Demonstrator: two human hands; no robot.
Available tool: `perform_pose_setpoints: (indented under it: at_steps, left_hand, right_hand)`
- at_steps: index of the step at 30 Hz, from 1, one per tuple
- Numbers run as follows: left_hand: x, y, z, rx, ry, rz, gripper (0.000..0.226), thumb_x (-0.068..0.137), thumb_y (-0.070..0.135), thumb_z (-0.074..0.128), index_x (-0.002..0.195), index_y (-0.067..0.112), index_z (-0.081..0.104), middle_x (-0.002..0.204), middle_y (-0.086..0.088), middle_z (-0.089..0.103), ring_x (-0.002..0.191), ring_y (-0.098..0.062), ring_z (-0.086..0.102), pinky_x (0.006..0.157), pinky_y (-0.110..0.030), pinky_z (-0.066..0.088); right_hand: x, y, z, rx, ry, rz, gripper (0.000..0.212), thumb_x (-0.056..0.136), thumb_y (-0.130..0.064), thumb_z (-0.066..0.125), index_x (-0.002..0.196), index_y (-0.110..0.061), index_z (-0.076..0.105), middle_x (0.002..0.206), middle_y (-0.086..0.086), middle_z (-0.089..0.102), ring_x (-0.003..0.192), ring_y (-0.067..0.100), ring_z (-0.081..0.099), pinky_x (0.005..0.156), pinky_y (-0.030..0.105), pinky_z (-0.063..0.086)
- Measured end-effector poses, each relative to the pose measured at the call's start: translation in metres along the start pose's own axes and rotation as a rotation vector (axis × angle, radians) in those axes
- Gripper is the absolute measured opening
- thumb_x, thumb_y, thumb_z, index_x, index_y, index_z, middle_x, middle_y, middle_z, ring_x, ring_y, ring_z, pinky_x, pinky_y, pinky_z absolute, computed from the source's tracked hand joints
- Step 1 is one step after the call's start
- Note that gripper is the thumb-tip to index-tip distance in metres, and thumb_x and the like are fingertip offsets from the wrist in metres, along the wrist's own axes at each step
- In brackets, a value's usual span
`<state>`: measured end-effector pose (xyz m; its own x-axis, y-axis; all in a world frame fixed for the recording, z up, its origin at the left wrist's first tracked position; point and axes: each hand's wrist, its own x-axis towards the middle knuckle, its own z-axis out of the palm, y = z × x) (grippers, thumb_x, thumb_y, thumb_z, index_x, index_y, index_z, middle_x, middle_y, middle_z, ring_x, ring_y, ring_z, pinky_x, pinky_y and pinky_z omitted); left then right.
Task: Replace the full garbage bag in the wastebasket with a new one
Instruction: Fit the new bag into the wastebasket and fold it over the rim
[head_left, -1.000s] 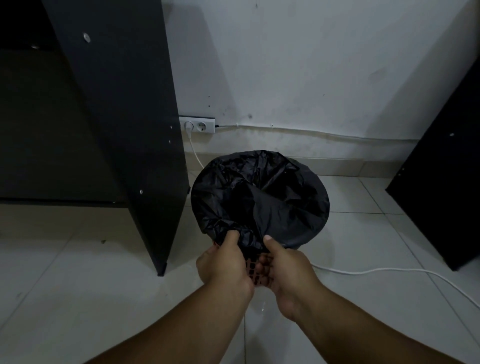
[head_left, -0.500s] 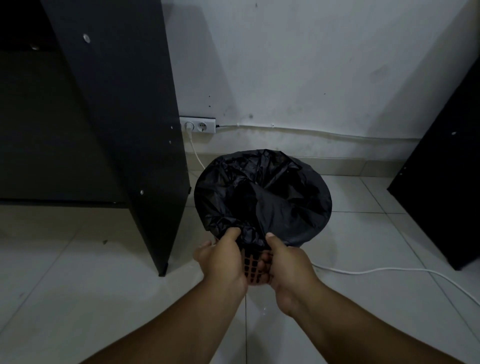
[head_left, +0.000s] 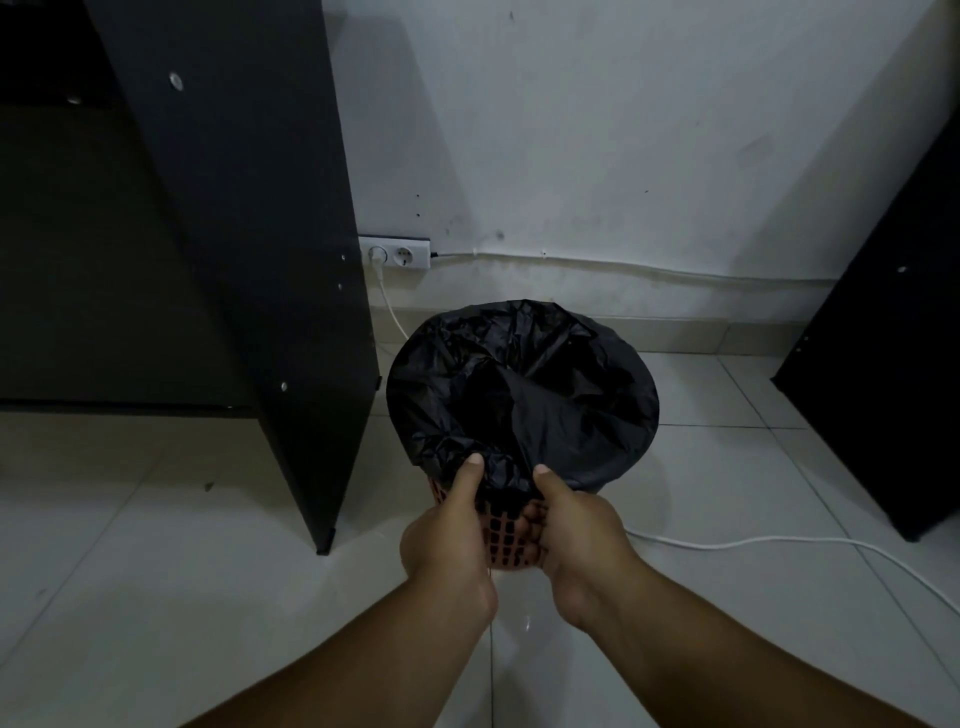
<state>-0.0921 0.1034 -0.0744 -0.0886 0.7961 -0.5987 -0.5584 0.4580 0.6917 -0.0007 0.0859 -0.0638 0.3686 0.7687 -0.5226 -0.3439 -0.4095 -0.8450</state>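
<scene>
I see both hands at lower centre of frame, on the near rim of the red lattice plastic wastebasket (head_left: 506, 538). Left hand (head_left: 447, 540) and right hand (head_left: 579, 535) each curl round the bunched hem of the black plastic garbage bag (head_left: 519, 389), thumbs on top. Bag lines the basket at frame centre, on the white tiled floor (head_left: 156, 571).

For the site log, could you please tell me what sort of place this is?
Probably a home or office room: tiled floor, a wall socket, and a black furniture panel beside the wastebasket.
</scene>
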Motion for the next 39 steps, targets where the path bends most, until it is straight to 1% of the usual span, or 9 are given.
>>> perform_pose_setpoints:
  at_steps: [3, 6, 9, 11, 19, 24, 29, 36, 39]
  left_hand:
    - [-0.005, 0.002, 0.0, -0.024, -0.042, -0.034, 0.038, 0.084, 0.039, 0.082, 0.103, 0.007, 0.077, 0.096, -0.01, 0.081, 0.086, -0.024, 0.078, 0.057, -0.024, 0.055]
    - [-0.008, 0.003, 0.002, -0.023, -0.021, -0.032, 0.034, 0.086, 0.036, 0.081, 0.099, 0.005, 0.076, 0.094, -0.012, 0.08, 0.077, -0.023, 0.078, 0.046, -0.02, 0.054]
    - [-0.01, 0.004, 0.007, -0.045, -0.009, -0.045, 0.031, 0.088, 0.031, 0.08, 0.101, 0.003, 0.076, 0.093, -0.015, 0.08, 0.063, -0.021, 0.077, 0.04, -0.021, 0.053]
    - [-0.01, 0.004, 0.008, -0.056, -0.022, -0.058, 0.031, 0.089, 0.031, 0.078, 0.105, 0.004, 0.075, 0.096, -0.014, 0.08, 0.06, -0.018, 0.077, 0.039, -0.022, 0.052]
    - [-0.014, 0.001, 0.012, -0.039, -0.015, -0.056, 0.031, 0.092, 0.039, 0.074, 0.104, 0.011, 0.075, 0.093, -0.008, 0.08, 0.074, -0.02, 0.076, 0.05, -0.022, 0.054]
    - [-0.015, 0.002, 0.01, 0.004, 0.029, -0.031, 0.029, 0.089, 0.034, 0.079, 0.1, 0.007, 0.075, 0.092, -0.011, 0.079, 0.077, -0.024, 0.076, 0.049, -0.023, 0.053]
    - [-0.008, 0.001, 0.009, -0.026, 0.04, -0.017, 0.028, 0.088, 0.028, 0.081, 0.102, 0.006, 0.075, 0.098, -0.014, 0.079, 0.082, -0.028, 0.077, 0.047, -0.026, 0.056]
    - [-0.005, 0.008, 0.013, -0.097, 0.03, -0.058, 0.026, 0.097, 0.022, 0.069, 0.112, 0.002, 0.074, 0.1, -0.017, 0.077, 0.085, -0.031, 0.075, 0.063, -0.031, 0.057]
    - [-0.005, 0.01, 0.014, -0.073, 0.0, -0.035, 0.026, 0.098, 0.024, 0.07, 0.114, 0.004, 0.073, 0.102, -0.015, 0.076, 0.085, -0.029, 0.074, 0.052, -0.027, 0.057]
  right_hand:
    - [-0.001, -0.001, 0.0, -0.003, 0.001, 0.012, 0.032, 0.102, -0.035, 0.059, 0.103, -0.006, 0.074, 0.105, 0.02, 0.077, 0.102, 0.041, 0.073, 0.093, 0.057, 0.058]
    - [0.0, 0.0, -0.001, -0.017, -0.006, 0.005, 0.033, 0.102, -0.034, 0.058, 0.103, -0.006, 0.074, 0.101, 0.018, 0.078, 0.1, 0.039, 0.074, 0.093, 0.055, 0.058]
    - [0.001, -0.001, -0.002, -0.022, -0.023, -0.008, 0.032, 0.104, -0.033, 0.055, 0.103, -0.007, 0.073, 0.083, 0.008, 0.079, 0.079, 0.027, 0.076, 0.087, 0.046, 0.061]
    - [0.0, -0.001, -0.002, -0.033, -0.018, -0.013, 0.031, 0.104, -0.032, 0.055, 0.105, -0.007, 0.073, 0.083, 0.007, 0.079, 0.074, 0.023, 0.073, 0.087, 0.044, 0.061]
    - [0.0, -0.003, -0.001, -0.028, -0.027, -0.003, 0.032, 0.104, -0.033, 0.055, 0.116, -0.007, 0.071, 0.101, 0.01, 0.079, 0.093, 0.026, 0.076, 0.094, 0.047, 0.059]
    - [0.0, -0.004, -0.006, -0.023, -0.015, -0.033, 0.03, 0.104, -0.031, 0.054, 0.113, -0.007, 0.07, 0.082, 0.004, 0.073, 0.059, 0.011, 0.066, 0.059, 0.03, 0.053]
    - [-0.001, 0.0, -0.001, -0.04, -0.019, -0.024, 0.033, 0.105, -0.033, 0.053, 0.116, -0.008, 0.07, 0.101, 0.01, 0.079, 0.089, 0.025, 0.075, 0.09, 0.045, 0.06]
    - [-0.006, 0.01, 0.01, 0.002, -0.013, 0.015, 0.031, 0.104, -0.034, 0.054, 0.095, -0.013, 0.074, 0.091, 0.01, 0.08, 0.093, 0.031, 0.076, 0.095, 0.052, 0.058]
    - [-0.008, 0.006, 0.01, 0.022, -0.022, 0.018, 0.033, 0.105, -0.036, 0.053, 0.106, -0.011, 0.074, 0.099, 0.01, 0.08, 0.096, 0.029, 0.075, 0.096, 0.05, 0.058]
